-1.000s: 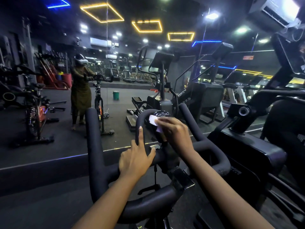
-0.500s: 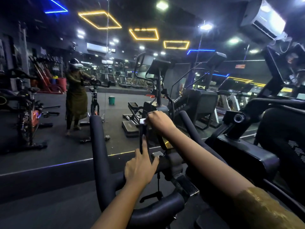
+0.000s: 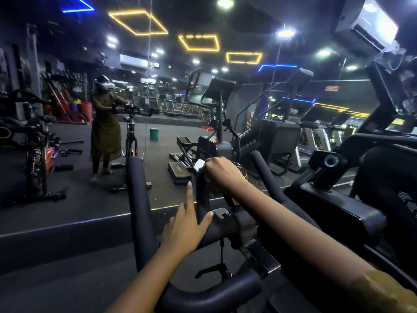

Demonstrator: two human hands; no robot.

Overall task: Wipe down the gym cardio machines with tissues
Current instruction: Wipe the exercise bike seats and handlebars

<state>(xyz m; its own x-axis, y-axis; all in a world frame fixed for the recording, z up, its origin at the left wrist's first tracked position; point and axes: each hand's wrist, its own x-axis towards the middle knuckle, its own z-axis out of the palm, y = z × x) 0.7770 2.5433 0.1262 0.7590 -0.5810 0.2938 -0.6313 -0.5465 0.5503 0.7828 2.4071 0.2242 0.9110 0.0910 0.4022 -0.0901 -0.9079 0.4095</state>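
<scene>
I stand at a black spin bike whose padded handlebar point(image 3: 140, 199) curves up in front of me. My right hand point(image 3: 222, 171) grips a white tissue point(image 3: 199, 164) against the top of the inner upright bar, its fingers curled over it. The bike's small round display is hidden behind that hand. My left hand point(image 3: 186, 224) rests on the crossbar at the base of the same upright, index finger stretched straight up along it and thumb on the other side.
A wall mirror ahead reflects a person at the bike, other spin bikes point(image 3: 36, 150) at the left, a green bucket point(image 3: 154, 133) and a cross trainer point(image 3: 214, 123). A large black machine point(image 3: 352, 199) stands close on my right.
My right hand with the tissue has moved up from the face of the round display to the top of the upright bar. The view has dropped slightly. My left hand stays put.
</scene>
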